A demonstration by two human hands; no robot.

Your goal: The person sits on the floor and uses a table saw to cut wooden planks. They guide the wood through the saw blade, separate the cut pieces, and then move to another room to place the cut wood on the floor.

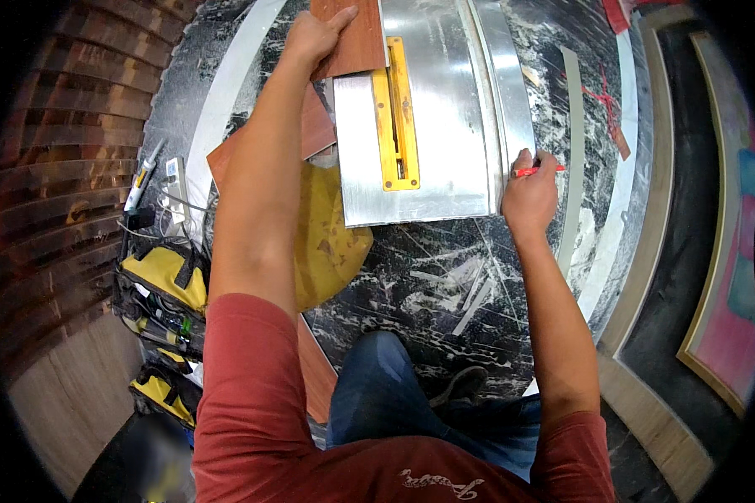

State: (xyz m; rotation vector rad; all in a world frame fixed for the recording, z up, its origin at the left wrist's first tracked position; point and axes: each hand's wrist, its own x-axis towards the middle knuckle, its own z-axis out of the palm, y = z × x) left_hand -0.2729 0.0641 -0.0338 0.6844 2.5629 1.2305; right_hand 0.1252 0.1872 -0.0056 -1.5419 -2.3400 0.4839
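In front of me is a silver metal table saw top [449, 126] with a yellow slotted insert [401, 117]. A metal fence rail [505, 84] runs along its right side. A reddish-brown wood board [356, 46] lies over the far left part of the top. My left hand [315, 38] grips the board's left edge, with one finger stretched over its face. My right hand [533, 191] is closed at the near right corner, by the rail's end. A thin red pencil or marker [526, 172] sticks out between its fingers.
Beside the saw lie more reddish-brown boards [317, 121] and a yellow rounded piece [327, 251]. Yellow-and-black tool bags [166, 272], a white power strip [176, 194] with cables and a sealant tube [143, 180] are at left. Thin offcut strips [474, 306] litter the black marbled floor.
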